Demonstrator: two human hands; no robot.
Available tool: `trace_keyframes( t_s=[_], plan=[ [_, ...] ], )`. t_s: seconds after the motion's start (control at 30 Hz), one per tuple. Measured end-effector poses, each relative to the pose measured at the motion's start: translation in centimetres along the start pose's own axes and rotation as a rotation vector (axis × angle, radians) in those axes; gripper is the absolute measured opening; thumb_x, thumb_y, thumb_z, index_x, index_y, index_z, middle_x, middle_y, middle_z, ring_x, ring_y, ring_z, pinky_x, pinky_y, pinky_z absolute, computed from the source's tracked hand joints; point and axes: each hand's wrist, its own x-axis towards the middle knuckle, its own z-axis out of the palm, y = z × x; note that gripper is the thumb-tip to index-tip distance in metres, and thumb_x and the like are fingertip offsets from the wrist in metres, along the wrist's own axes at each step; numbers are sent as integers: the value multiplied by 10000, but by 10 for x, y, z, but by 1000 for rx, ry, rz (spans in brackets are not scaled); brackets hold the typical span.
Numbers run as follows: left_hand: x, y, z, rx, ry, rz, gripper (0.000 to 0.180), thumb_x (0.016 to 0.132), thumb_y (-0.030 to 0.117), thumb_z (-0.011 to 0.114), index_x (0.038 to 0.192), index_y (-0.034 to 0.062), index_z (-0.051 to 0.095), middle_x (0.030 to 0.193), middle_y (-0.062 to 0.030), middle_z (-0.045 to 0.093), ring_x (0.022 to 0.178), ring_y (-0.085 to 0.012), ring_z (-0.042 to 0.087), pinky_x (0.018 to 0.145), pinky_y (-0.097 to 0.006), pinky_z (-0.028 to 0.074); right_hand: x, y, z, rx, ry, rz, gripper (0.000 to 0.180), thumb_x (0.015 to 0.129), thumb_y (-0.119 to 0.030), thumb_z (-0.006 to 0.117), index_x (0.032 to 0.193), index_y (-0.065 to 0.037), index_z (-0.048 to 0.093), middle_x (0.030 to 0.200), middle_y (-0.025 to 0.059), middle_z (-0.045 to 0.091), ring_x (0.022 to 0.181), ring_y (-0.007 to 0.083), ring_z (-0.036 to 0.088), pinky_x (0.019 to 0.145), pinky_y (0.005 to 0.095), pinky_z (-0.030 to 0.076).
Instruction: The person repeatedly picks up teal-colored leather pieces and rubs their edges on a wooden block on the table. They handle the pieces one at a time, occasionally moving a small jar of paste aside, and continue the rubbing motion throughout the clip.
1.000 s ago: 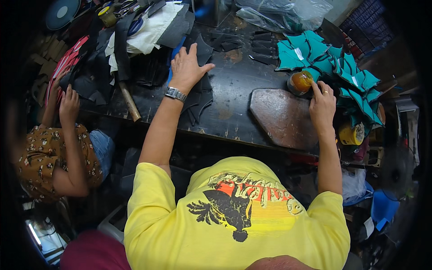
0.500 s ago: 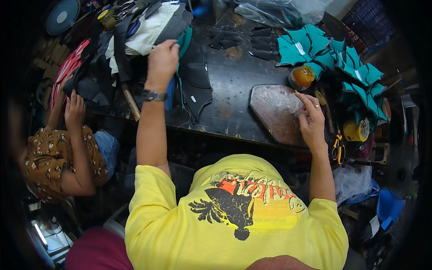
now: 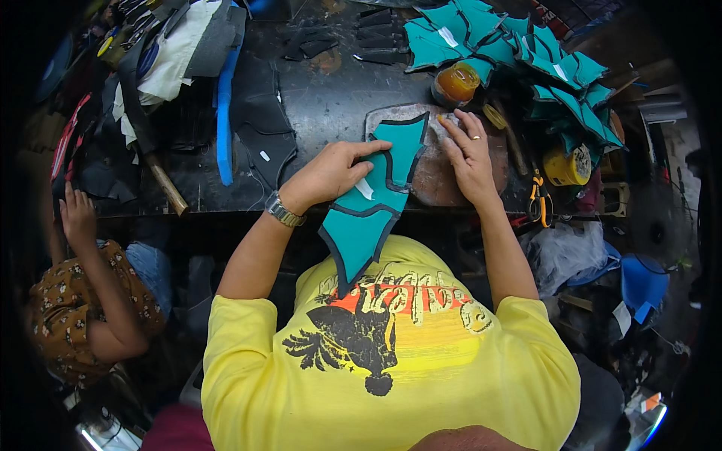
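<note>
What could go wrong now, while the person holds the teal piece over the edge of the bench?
1. The teal cut piece with dark edging lies only partly on the work slab; its lower half hangs off the bench, so it might slip if the left hand lets go.
2. The open amber jar stands just beyond the right hand; a sweep of the fingers could tip it.
3. A child's hand reaches up at the bench's left edge, near the hammer handle.

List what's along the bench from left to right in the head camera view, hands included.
Wooden handle → blue strip → left hand → teal piece → right hand → yellow tape roll.
</note>
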Motion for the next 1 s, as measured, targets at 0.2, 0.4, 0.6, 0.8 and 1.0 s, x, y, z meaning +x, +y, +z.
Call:
trace_keyframes(
  t_s=[0.2, 0.4, 0.6, 0.8, 1.0],
  plan=[
    [-2, -3, -1, -5, 12, 0, 460, 939, 51, 591, 1396, 106, 602, 839, -199, 694, 679, -203, 631, 697, -355, 521, 9, -5, 8, -94, -92, -22, 443, 1018, -408, 528, 1399, -199, 618, 1567, 143, 410, 1505, 376, 234, 1190, 567, 146],
    [-3, 4, -1, -8, -20, -65, 481, 952, 33, 587, 1427, 104, 581, 923, -104, 708, 768, -97, 561, 734, -291, 522, 14, -14, 16, -312, -124, 2, 506, 1017, -460, 510, 1443, -193, 569, 1579, 152, 392, 1511, 371, 213, 1184, 577, 144],
    [-3, 4, -2, -6, -31, -81, 485, 956, 31, 591, 1434, 113, 577, 964, -116, 718, 807, -106, 598, 765, -293, 537, 11, -12, 11, -284, -142, -19, 500, 1000, -450, 544, 1433, -203, 580, 1570, 148, 403, 1487, 383, 256, 1175, 601, 148],
    [-2, -4, -1, -134, -64, -91, 516, 941, 55, 636, 1449, 102, 561, 1037, -80, 711, 850, -102, 599, 791, -285, 538, -7, -19, -7, -330, -201, -174, 411, 969, -395, 623, 1360, -272, 649, 1540, 98, 444, 1471, 390, 289, 1161, 629, 194],
    [-3, -4, -7, -137, -126, -28, 651, 877, 96, 732, 1489, 120, 512, 1080, -91, 698, 881, -118, 596, 814, -303, 531, -9, -28, -17, -443, -146, -383, 351, 907, -344, 710, 1243, -245, 733, 1511, 55, 488, 1468, 345, 323, 1191, 583, 193]
  ],
)
